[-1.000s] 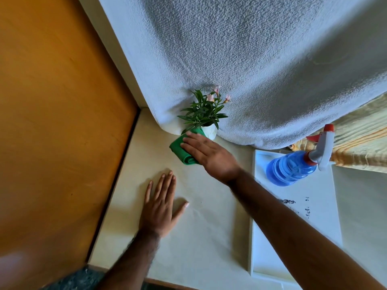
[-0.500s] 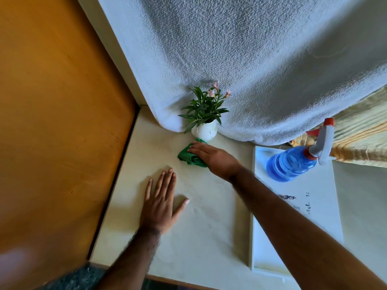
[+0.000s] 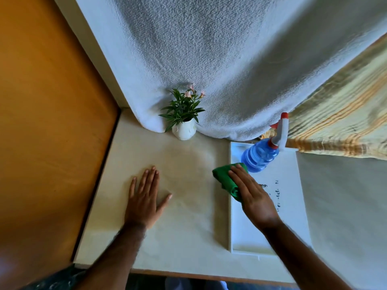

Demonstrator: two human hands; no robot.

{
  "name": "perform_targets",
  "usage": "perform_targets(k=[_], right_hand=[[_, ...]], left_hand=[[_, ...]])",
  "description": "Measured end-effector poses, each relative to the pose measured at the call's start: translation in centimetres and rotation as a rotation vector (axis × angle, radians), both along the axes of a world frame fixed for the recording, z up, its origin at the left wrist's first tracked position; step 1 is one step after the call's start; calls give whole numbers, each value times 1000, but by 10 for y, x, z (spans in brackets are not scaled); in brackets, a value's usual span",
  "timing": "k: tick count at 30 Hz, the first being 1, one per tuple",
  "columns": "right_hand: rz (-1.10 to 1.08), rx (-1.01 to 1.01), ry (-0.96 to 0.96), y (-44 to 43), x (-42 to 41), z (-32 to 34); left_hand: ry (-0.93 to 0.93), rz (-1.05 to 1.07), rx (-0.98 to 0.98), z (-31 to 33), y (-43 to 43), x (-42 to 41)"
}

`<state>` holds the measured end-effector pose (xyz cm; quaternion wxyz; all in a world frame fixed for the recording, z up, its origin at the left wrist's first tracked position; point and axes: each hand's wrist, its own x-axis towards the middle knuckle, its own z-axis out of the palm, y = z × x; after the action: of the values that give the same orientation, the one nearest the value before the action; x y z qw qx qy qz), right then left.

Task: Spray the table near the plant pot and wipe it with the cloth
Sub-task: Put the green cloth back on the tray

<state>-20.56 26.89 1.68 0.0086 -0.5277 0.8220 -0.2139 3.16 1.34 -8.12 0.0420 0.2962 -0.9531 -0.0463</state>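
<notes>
The white tray [image 3: 289, 206] carries some small dark printed marks, but they are too blurred to read, and no label shows on the spray bottle [image 3: 260, 156]. The bottle is clear blue with a white trigger head and a red nozzle tip; it stands at the far end of the tray. The cloth [image 3: 225, 176] is green and folded thick, and it lies across the left rim of the tray, partly on the cream counter [image 3: 188, 216]. The right hand [image 3: 254, 197] lies flat on the cloth with fingers straight, pressing it and not closed around it. The left hand [image 3: 144, 200] rests open on the counter, fingers spread, holding nothing. The plant pot [image 3: 184, 130] is white, with green leaves and pale pink flowers, and stands at the back against a grey-white towel [image 3: 209, 59], well apart from the cloth.
</notes>
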Motion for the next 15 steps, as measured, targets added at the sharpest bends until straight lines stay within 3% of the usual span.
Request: perform_targets(k=[8,15], right_hand=[[-175,203,90,63,-2,-45],[-118,398,110,70,14,-56]], left_hand=[[53,-4,-22,1,3,-3],[35,-14,-26,-4,2,-2]])
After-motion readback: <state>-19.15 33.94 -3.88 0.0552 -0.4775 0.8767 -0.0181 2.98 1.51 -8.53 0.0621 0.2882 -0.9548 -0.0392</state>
